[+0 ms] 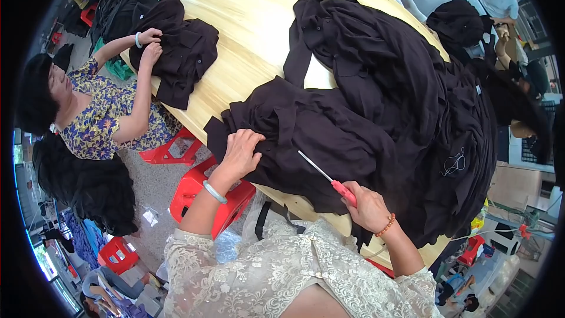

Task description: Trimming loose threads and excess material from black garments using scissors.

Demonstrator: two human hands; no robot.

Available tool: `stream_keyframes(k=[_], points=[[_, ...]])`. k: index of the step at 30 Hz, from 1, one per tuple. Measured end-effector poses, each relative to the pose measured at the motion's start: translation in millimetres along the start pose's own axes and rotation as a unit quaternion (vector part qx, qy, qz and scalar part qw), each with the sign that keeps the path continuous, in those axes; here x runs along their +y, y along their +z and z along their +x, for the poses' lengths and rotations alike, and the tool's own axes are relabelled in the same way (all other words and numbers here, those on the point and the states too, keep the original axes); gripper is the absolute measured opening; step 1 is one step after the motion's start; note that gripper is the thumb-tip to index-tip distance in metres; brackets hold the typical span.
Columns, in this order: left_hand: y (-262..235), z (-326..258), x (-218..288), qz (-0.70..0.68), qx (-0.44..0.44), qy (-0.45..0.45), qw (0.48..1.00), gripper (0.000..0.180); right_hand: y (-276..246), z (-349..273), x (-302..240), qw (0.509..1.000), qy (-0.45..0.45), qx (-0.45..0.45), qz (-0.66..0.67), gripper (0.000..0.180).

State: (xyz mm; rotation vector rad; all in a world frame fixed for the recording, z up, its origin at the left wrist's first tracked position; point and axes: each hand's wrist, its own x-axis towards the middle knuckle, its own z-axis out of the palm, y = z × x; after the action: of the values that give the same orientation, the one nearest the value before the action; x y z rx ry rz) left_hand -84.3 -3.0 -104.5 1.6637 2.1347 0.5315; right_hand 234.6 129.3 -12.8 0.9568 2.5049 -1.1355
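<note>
In front of me a black buttoned garment (329,123) lies bunched on the wooden table. My left hand (240,152) is at its left part, fingers curled and pinching the cloth; the fingertips are partly lost against the dark fabric. My right hand (372,209) is closed around the red handle of a slim tool (321,169) with a long thin metal shaft, much like a screwdriver. Its tip points up and left, over the garment, a short way from my left hand. Whether the tip touches the cloth I cannot tell.
More black garments (388,53) are heaped on the right of the table (247,0), with a loose pale thread (454,164) on them. At the left a co-worker (100,106) handles another black garment (182,53). Red stools (200,191) stand by the edge.
</note>
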Motion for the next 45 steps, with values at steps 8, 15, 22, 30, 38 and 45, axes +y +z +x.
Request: stream_keyframes(k=[8,15,22,30,38,45], points=[[-10,-2,2,-0.132,-0.036,-0.001,0.991,0.038,2,0,-6,1.0,-0.013,-0.004,0.0,0.029],[-5,1,-10,-0.196,-0.108,-0.113,0.968,0.027,11,5,-12,0.999,-0.041,-0.01,0.003,0.031],[0,-3,-4,-0.307,-0.046,-0.07,0.948,0.017,10,10,-19,0.999,-0.044,-0.021,-0.007,0.031],[9,-17,-1,-0.242,0.025,0.004,0.97,0.014,1,14,-35,0.994,-0.055,-0.07,-0.062,0.028],[-2,-17,9,-0.169,0.055,0.052,0.983,0.014,-3,19,-36,0.994,-0.053,-0.083,-0.052,0.03],[5,-17,17,-0.178,0.087,0.053,0.979,0.015,-10,18,-38,0.994,-0.041,-0.102,0.002,0.034]])
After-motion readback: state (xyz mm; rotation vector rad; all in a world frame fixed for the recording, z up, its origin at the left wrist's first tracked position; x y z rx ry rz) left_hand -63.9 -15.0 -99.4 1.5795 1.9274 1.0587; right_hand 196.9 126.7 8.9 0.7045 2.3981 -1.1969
